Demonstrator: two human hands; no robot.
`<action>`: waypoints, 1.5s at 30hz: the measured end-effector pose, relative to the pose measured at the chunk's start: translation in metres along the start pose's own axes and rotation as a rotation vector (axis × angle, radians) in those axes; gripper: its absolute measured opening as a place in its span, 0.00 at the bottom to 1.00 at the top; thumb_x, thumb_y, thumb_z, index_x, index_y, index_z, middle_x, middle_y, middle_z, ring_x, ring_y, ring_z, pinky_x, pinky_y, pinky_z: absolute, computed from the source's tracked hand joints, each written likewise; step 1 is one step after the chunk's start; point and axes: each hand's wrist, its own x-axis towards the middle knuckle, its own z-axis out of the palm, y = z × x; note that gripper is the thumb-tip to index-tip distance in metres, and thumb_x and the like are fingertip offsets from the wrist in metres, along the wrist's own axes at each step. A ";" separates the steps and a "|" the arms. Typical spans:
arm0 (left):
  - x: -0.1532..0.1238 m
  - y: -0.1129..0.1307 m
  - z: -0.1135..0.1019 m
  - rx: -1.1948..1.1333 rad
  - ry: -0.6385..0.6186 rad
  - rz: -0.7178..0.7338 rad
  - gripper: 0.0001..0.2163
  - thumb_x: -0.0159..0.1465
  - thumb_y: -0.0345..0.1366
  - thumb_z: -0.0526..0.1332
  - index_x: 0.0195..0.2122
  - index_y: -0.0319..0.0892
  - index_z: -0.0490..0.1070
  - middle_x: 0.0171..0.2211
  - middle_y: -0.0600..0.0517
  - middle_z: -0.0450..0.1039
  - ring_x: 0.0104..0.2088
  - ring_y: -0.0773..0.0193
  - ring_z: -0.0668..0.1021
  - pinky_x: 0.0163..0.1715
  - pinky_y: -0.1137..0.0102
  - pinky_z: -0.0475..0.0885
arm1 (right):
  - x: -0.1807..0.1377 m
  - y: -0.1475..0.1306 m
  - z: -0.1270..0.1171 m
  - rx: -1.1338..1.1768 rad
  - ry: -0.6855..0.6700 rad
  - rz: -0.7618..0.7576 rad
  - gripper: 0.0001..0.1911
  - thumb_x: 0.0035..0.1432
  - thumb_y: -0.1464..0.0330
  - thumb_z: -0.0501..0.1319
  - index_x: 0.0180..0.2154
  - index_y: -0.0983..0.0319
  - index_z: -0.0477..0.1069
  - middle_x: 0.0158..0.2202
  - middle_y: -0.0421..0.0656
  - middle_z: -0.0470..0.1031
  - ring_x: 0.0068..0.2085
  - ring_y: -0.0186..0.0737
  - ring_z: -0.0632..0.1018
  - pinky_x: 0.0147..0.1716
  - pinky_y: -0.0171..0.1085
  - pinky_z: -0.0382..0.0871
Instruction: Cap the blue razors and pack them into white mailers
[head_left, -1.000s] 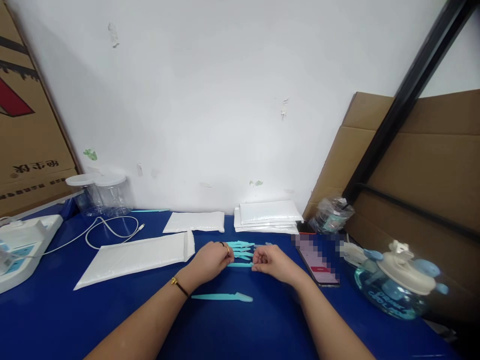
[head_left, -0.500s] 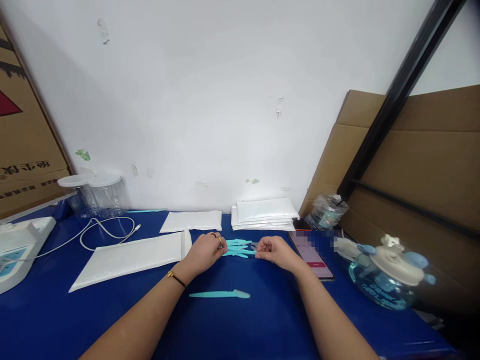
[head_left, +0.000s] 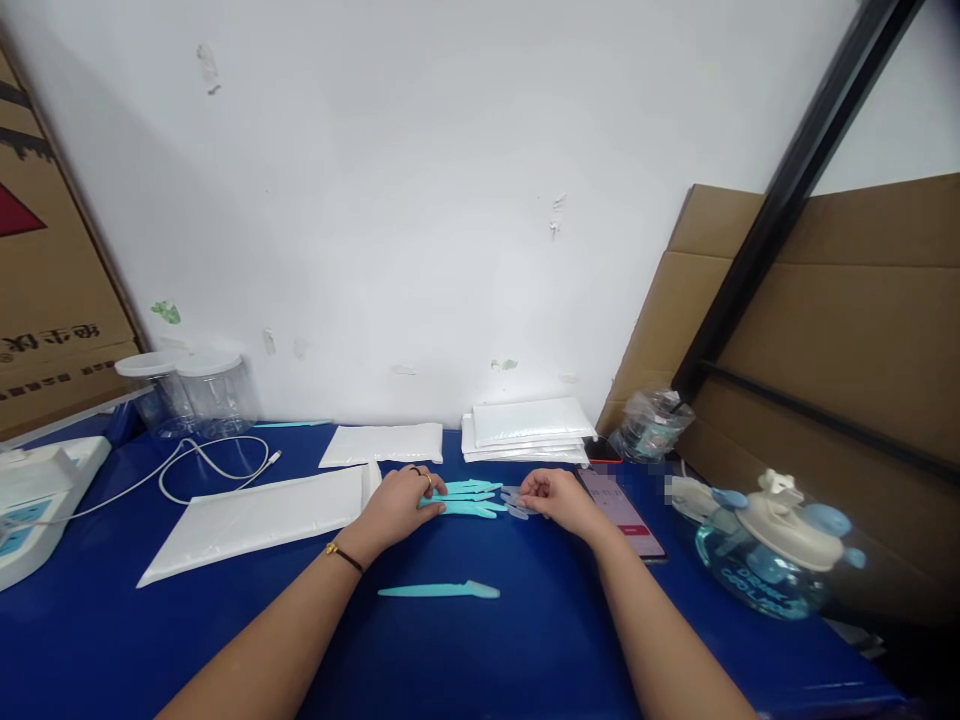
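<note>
Several turquoise eyebrow razors [head_left: 471,497] lie side by side on the blue tabletop, blades pointing right. My left hand [head_left: 403,502] is at their handle ends, thumb and fingers closed around a razor handle. To the right of the blades are several small clear plastic caps [head_left: 513,503]. My right hand [head_left: 553,498] is over these caps, its fingertips pinched on one; the cap is mostly hidden by the fingers. Closer to me, a single eyebrow razor with a cap on its blade [head_left: 439,590] lies apart from the others.
A long white packet [head_left: 255,525] lies at left, a shorter packet [head_left: 382,443] behind it. Stacked white packets [head_left: 529,430] stand by the wall. At right are a phone [head_left: 637,540] and a water bottle [head_left: 772,560]. Clear jars [head_left: 214,395], a white cable [head_left: 217,450] and a power strip [head_left: 60,510] occupy the left.
My right hand has drawn slightly right, away from the razor tips, uncovering more clear caps. My left hand has shifted a little left, so more of the razors shows.
</note>
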 end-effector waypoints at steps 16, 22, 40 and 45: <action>-0.025 0.037 0.002 -0.118 -0.183 0.122 0.05 0.57 0.39 0.58 0.29 0.45 0.70 0.27 0.55 0.72 0.28 0.66 0.71 0.25 0.74 0.58 | -0.019 -0.039 0.028 0.152 -0.377 -0.080 0.15 0.50 0.57 0.61 0.32 0.62 0.75 0.23 0.40 0.72 0.20 0.31 0.69 0.19 0.30 0.62; -0.019 0.029 -0.003 -0.339 -0.255 0.003 0.08 0.61 0.39 0.51 0.31 0.42 0.65 0.24 0.55 0.71 0.23 0.68 0.72 0.24 0.75 0.61 | -0.016 -0.040 0.026 0.244 -0.272 -0.084 0.15 0.50 0.57 0.62 0.29 0.63 0.73 0.21 0.39 0.71 0.19 0.30 0.69 0.20 0.30 0.62; -0.011 0.021 -0.001 -0.352 0.017 -0.072 0.09 0.58 0.42 0.56 0.35 0.44 0.66 0.29 0.56 0.66 0.29 0.68 0.68 0.27 0.75 0.59 | -0.008 -0.031 0.018 0.637 0.122 -0.074 0.15 0.41 0.62 0.70 0.30 0.64 0.75 0.28 0.44 0.76 0.29 0.38 0.75 0.29 0.36 0.68; -0.011 0.023 -0.005 -0.335 0.030 -0.112 0.08 0.58 0.41 0.56 0.34 0.43 0.67 0.30 0.56 0.69 0.27 0.69 0.69 0.25 0.75 0.58 | -0.009 -0.033 0.017 0.633 0.112 -0.023 0.19 0.41 0.59 0.69 0.33 0.65 0.76 0.28 0.46 0.78 0.30 0.40 0.77 0.30 0.37 0.69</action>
